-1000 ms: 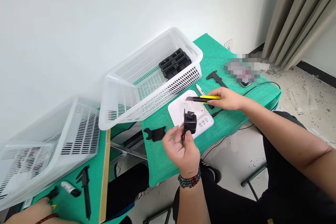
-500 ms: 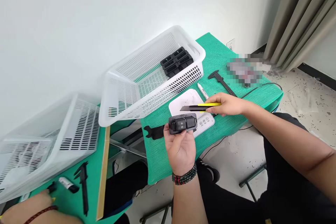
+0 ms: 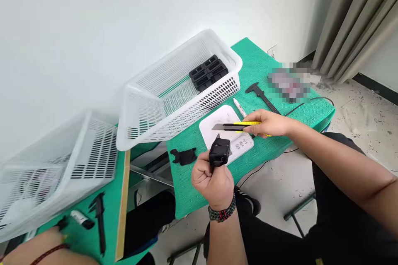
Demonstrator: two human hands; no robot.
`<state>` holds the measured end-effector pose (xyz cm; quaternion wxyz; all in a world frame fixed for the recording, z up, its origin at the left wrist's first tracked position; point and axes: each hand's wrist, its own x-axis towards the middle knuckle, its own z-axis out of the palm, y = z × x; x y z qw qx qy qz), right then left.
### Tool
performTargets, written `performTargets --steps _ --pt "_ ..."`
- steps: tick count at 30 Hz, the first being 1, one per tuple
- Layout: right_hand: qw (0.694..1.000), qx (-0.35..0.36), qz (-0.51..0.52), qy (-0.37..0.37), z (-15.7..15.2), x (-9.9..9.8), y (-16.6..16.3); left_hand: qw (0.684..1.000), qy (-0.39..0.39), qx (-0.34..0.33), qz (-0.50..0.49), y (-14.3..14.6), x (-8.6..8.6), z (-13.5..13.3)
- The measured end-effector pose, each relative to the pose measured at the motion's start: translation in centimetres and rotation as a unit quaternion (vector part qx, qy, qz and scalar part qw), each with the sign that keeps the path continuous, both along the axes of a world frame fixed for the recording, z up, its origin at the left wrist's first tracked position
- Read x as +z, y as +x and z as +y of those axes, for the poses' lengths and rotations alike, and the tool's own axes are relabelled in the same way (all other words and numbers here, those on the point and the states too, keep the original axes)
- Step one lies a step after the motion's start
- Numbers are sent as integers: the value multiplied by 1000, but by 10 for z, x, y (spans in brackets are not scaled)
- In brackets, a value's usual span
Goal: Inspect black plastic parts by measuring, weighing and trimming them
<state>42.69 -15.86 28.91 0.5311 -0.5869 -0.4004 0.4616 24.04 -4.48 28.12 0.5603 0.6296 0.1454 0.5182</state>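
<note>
My left hand (image 3: 214,182) grips a black moulded plastic part (image 3: 219,152), turned so that a narrow end shows. In my right hand (image 3: 264,123) is a yellow and black utility knife (image 3: 239,127), its blade out and pointing left above the white scale (image 3: 214,126). The blade is apart from the plastic part. Beneath both hands lies the scale, its buttons on the near right side. A flat black wrench-shaped piece (image 3: 183,156) rests on the green cloth left of my left hand. A white marker (image 3: 239,107) lies behind the scale.
A white basket (image 3: 180,122) holding several black plastic parts (image 3: 208,72) stands behind the scale. Black calipers (image 3: 263,97) lie right of it, near a blurred-out object (image 3: 289,85). At left, another person's arm (image 3: 46,248) is beside a second basket (image 3: 90,149) and calipers (image 3: 100,223).
My left hand has rotated the black plastic part from its broad face to a narrow end. The knife in my right hand has barely moved.
</note>
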Motion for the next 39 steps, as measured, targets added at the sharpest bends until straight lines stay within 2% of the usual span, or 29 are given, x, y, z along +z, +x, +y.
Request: performTargets --steps 2,3,5,7,8,11,13,17,21,24,29,32,36,39 --pt "997 66 42 9 -2 3 -1 1000 25 10 -7 0 1 1" --pt "997 71 25 2 -2 4 -1 999 30 11 -7 -1 1 1" --pt "996 9 -80 -35 -2 5 -1 999 37 10 -10 -2 2 0" --pt "978 -71 -185 -63 -1 4 1 999 42 14 -10 -4 3 0" --pt "972 -89 -209 -58 -1 3 2 999 39 18 -11 -4 3 0" --pt "978 -83 -192 2 -1 2 6 1000 -6 21 -7 -3 2 1" --pt "972 -121 -203 8 -2 0 8 999 -53 -1 1 -2 2 2" --pt "925 -241 -282 -86 1 -6 11 991 -109 -79 12 -2 2 2" --pt "910 -280 -276 -133 8 -13 11 992 -77 -94 38 -4 -1 0" --pt "897 -291 -315 -110 12 -21 10 994 -32 -87 54 -6 -3 -1" --pt "851 -310 -423 -9 15 -30 9 994 24 -81 73 -10 -4 -1" --pt "842 -295 -452 -14 13 -28 9 996 30 -64 61 -13 -5 -2" --pt "823 -289 -473 -122 7 -20 13 996 -29 -58 54 -14 -7 -3" --pt "808 -266 -479 -215 2 -15 26 976 -197 -96 12 -13 -7 0"
